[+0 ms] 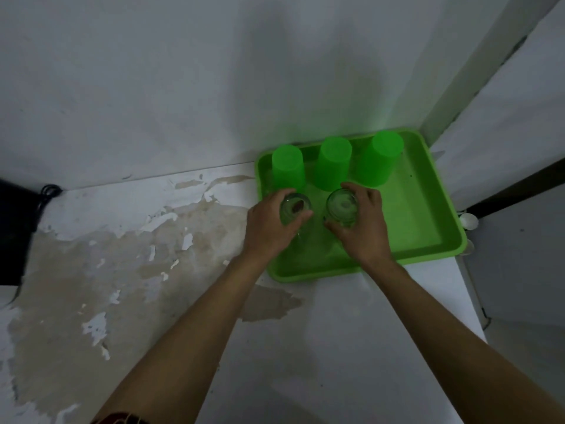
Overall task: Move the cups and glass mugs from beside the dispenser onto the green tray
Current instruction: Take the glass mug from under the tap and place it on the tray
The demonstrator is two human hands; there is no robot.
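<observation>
A green tray (428,215) sits at the counter's far right against the wall. Three green plastic cups stand upside down along its back edge: left (288,168), middle (333,162) and right (379,157). In front of them, over the tray's left half, each hand grips a clear glass mug from the side. My left hand (269,223) holds the left glass mug (294,207). My right hand (365,226) holds the right glass mug (342,206). Both mugs appear upside down; whether they touch the tray floor is unclear.
The white counter (146,270) has peeling, stained patches across its left and middle. A dark object with a black cable (18,228) sits at the far left edge. The counter ends just right of the tray, beside a small white round thing (469,221).
</observation>
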